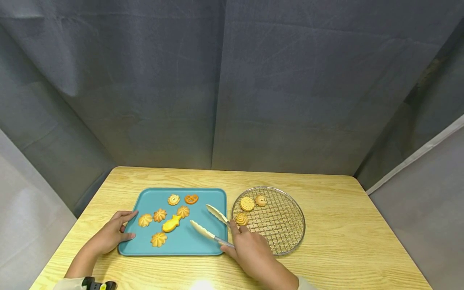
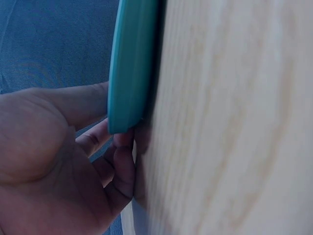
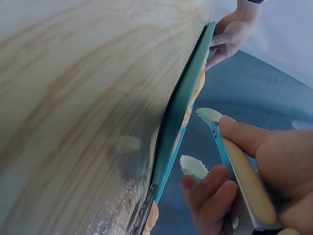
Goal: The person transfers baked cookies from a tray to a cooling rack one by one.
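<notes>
My right hand (image 1: 251, 249) grips a pair of tongs (image 1: 204, 230) with cream scalloped tips, spread apart over the right part of a teal tray (image 1: 195, 246); nothing is between the tips. My left hand (image 1: 110, 235) holds the tray's left edge, thumb and fingers at the rim (image 2: 128, 73). On the tray lie a yellow fish-shaped cookie (image 1: 171, 224), a pretzel (image 1: 191, 199), a round cookie with a pale centre (image 1: 173, 199) and several flower-shaped cookies (image 1: 158, 239). The round wire rack (image 1: 280, 223) holds a round dotted cookie (image 1: 247, 204), a small cookie (image 1: 260, 201) and a swirl cookie (image 1: 241, 219).
Tray and rack stand side by side on a light wooden table (image 1: 340, 233), a narrow gap between them. Grey curtains (image 1: 282, 100) hang behind the table, with pale panels at both sides.
</notes>
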The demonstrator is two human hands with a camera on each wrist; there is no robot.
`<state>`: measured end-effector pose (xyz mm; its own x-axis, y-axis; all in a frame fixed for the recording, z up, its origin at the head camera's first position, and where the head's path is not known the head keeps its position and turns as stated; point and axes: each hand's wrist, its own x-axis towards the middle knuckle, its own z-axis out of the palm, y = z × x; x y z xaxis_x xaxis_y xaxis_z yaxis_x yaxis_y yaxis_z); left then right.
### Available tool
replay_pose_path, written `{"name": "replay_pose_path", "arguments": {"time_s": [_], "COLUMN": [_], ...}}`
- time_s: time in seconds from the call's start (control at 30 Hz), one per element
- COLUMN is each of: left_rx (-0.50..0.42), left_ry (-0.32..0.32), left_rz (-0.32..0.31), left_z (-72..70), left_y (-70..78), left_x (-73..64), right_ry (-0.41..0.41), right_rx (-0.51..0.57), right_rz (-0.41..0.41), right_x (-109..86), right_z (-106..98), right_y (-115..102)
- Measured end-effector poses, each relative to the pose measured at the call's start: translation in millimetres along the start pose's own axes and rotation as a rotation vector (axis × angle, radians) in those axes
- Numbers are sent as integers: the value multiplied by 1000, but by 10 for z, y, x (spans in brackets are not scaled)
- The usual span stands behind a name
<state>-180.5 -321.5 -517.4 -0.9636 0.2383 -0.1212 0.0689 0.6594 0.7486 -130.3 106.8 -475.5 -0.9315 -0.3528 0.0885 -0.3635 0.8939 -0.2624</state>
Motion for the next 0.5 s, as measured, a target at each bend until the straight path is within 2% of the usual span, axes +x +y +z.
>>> {"name": "replay_pose_path", "arguments": {"time_s": [0.5], "left_rx": [-1], "left_ry": [8], "left_rz": [-2], "left_z": [8], "left_y": [-6], "left_x": [2], "right_ry": [-13], "right_rx": [-18], "right_rz": [-37], "right_x": [62], "right_z": [52], "right_y": [-133]}}
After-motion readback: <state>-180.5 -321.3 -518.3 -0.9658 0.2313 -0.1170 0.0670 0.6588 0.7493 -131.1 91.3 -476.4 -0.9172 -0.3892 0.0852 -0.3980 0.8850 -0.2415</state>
